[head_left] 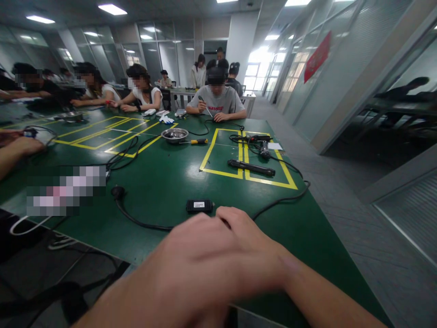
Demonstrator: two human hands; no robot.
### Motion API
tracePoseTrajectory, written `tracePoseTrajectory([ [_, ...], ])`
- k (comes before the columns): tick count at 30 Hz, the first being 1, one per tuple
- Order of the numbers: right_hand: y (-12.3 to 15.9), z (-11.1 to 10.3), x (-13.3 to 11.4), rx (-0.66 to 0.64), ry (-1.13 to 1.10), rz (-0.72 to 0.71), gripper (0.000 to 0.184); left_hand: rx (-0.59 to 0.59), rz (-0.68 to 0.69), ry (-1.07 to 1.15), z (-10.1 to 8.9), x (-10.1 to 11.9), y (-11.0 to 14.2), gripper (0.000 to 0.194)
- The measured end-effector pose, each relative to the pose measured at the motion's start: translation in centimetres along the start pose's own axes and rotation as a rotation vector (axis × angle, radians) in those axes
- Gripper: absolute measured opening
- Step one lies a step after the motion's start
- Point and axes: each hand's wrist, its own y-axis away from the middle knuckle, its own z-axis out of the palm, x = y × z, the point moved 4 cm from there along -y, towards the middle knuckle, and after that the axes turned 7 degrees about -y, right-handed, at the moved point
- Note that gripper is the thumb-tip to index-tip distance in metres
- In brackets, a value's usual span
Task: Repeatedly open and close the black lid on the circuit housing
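My right hand (225,248) comes in from the lower right and lies close to the camera above the near table edge, blurred, its fingers curled together. My left hand (136,296) and forearm lie under it, mostly covered, so the fingers do not show. What the right hand's fingers close on is hidden. Just beyond the knuckles a small black box with a white label (199,206) lies on the green table (164,177). A black cable with a plug (118,192) runs past it on the left.
A black rod-shaped tool (251,167) lies in a yellow-taped rectangle (218,172). Farther back are a metal bowl (174,134), a yellow-handled screwdriver (196,141) and a corded tool (262,146). Several people sit opposite and along the left. A tiled aisle runs on the right.
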Motion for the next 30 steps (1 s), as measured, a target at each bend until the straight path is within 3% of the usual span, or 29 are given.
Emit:
tracePoseTrajectory([
  [2, 0.1, 0.0, -0.1, 0.015, -0.005, -0.01, 0.019, 0.079, 0.007, -0.048, -1.0, -1.9, -3.0, 0.042],
  [4, 0.1, -0.1, -0.1, 0.037, -0.007, -0.016, 0.019, 0.103, -0.109, -0.188, -0.8, -5.1, -5.3, 0.039],
  [6, 0.2, -0.1, 0.0, 0.041, -0.007, -0.015, 0.02, 0.04, -0.211, -0.281, 0.4, -8.3, -6.5, 0.032],
  [9, 0.2, -0.1, -0.1, 0.031, -0.004, -0.022, 0.021, -0.043, -0.224, -0.265, 2.0, -10.7, -6.6, 0.032],
  [12, 0.1, -0.1, -0.1, 0.025, -0.001, -0.022, 0.021, -0.049, -0.229, -0.233, 2.0, -10.7, -5.9, 0.035],
  [18, 0.2, -0.1, 0.0, 0.025, 0.007, 0.004, 0.023, 0.028, -0.113, -0.107, -0.2, -8.6, -3.5, 0.034],
  [23, 0.2, -0.1, 0.0, 0.023, 0.005, 0.0, 0.022, -0.104, -0.032, -0.079, 1.1, -7.9, -2.4, 0.037],
  [30, 0.2, 0.0, 0.1, 0.016, 0.01, 0.005, 0.023, -0.135, -0.031, -0.152, 1.4, -7.7, -2.7, 0.034],
])
